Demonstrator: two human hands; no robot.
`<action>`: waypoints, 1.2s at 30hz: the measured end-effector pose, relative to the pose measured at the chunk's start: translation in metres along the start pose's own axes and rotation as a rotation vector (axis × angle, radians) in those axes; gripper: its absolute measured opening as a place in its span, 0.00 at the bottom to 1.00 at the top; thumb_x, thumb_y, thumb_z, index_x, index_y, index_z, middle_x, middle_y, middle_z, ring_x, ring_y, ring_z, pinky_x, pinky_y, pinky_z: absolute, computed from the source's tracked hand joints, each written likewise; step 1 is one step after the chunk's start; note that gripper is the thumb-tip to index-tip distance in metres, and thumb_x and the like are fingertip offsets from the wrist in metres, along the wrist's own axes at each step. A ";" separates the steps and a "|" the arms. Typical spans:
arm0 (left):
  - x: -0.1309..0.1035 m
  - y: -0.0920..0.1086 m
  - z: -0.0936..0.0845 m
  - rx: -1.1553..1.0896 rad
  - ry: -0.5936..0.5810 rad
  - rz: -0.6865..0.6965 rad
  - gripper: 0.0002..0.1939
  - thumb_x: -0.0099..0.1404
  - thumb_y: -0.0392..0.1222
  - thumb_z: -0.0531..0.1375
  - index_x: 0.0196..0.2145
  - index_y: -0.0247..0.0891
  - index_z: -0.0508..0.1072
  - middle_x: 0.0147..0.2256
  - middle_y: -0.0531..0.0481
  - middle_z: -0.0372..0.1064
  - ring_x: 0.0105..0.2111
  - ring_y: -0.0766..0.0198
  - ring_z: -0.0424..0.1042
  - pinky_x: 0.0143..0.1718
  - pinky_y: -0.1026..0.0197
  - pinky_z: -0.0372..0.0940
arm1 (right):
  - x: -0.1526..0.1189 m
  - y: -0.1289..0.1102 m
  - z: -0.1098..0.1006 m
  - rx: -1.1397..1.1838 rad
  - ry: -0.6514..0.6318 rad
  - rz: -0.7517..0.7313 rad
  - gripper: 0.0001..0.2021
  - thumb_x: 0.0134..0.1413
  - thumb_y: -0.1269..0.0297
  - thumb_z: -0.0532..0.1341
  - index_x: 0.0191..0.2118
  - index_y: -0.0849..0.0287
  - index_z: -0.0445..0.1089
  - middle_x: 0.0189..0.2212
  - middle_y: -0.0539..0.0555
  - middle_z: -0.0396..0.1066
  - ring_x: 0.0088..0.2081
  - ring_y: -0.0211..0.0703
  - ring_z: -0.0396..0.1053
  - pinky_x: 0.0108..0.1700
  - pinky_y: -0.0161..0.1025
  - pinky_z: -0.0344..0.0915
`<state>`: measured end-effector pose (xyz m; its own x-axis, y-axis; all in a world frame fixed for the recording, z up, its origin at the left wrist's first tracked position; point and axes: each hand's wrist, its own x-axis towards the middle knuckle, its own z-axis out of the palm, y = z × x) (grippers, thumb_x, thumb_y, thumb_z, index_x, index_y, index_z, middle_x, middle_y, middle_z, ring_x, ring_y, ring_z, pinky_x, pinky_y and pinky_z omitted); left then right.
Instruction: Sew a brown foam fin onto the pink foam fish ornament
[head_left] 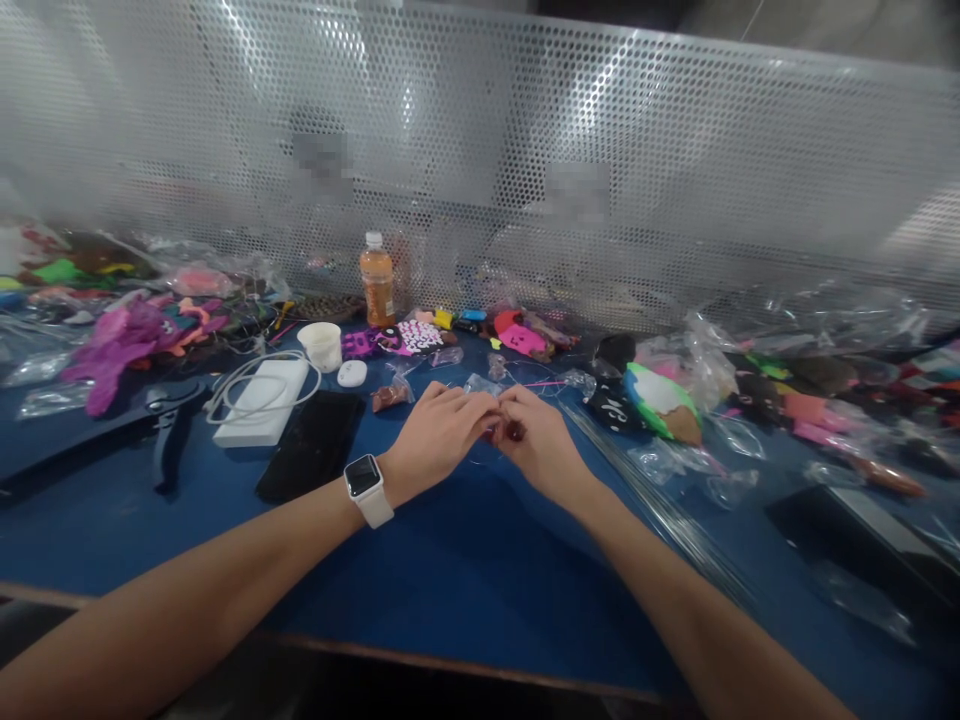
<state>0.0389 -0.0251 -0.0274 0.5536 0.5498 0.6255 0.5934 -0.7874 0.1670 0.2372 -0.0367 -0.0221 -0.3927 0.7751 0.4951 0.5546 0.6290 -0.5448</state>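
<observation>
My left hand (439,435), with a white-strapped watch (365,478) at its wrist, meets my right hand (541,440) over the middle of the blue table. Between the fingertips of both is a small reddish-brown piece (514,430). Fingers cover most of it, so its kind cannot be made out. Clear plastic (484,384) shows just behind the fingers. Left of my left hand lies a small brown item in a clear bag (391,395). A bundle of thin wires or rods (645,485) runs along the table beside my right forearm.
On the left are cutters (169,430), a black phone (311,445), a white power bank (262,405) with a coiled cable and a white cup (321,345). An orange drink bottle (377,285) stands before the perforated metal panel (480,150). Colourful soft pieces and bags lie at both sides.
</observation>
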 end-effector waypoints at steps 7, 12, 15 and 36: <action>0.001 -0.005 0.002 -0.044 -0.035 -0.058 0.13 0.82 0.43 0.46 0.45 0.39 0.67 0.37 0.51 0.75 0.35 0.61 0.71 0.39 0.57 0.57 | -0.003 0.002 -0.010 -0.250 0.091 -0.149 0.05 0.65 0.58 0.67 0.42 0.51 0.76 0.41 0.53 0.78 0.32 0.41 0.72 0.34 0.38 0.64; 0.001 0.003 -0.001 -0.095 -0.024 -0.095 0.10 0.81 0.39 0.46 0.46 0.39 0.67 0.39 0.51 0.74 0.35 0.60 0.70 0.37 0.57 0.58 | -0.005 -0.002 -0.016 -0.421 0.151 -0.364 0.10 0.72 0.63 0.59 0.40 0.51 0.78 0.39 0.52 0.81 0.38 0.41 0.77 0.41 0.37 0.67; 0.001 0.007 -0.003 -0.112 -0.003 -0.160 0.08 0.80 0.39 0.50 0.42 0.39 0.68 0.35 0.52 0.73 0.32 0.61 0.69 0.34 0.58 0.57 | -0.005 0.001 -0.017 -0.441 0.166 -0.351 0.12 0.74 0.66 0.57 0.40 0.51 0.79 0.40 0.51 0.81 0.38 0.40 0.77 0.41 0.36 0.67; 0.000 -0.002 0.000 -0.169 0.023 -0.197 0.10 0.78 0.39 0.53 0.42 0.41 0.74 0.34 0.54 0.77 0.31 0.63 0.69 0.37 0.56 0.57 | 0.005 0.006 0.002 0.530 0.173 0.316 0.12 0.62 0.51 0.68 0.39 0.55 0.78 0.23 0.50 0.75 0.24 0.40 0.69 0.26 0.37 0.64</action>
<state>0.0377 -0.0240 -0.0279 0.4220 0.6924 0.5853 0.5815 -0.7020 0.4112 0.2370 -0.0289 -0.0239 -0.1209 0.9349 0.3336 0.1684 0.3505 -0.9213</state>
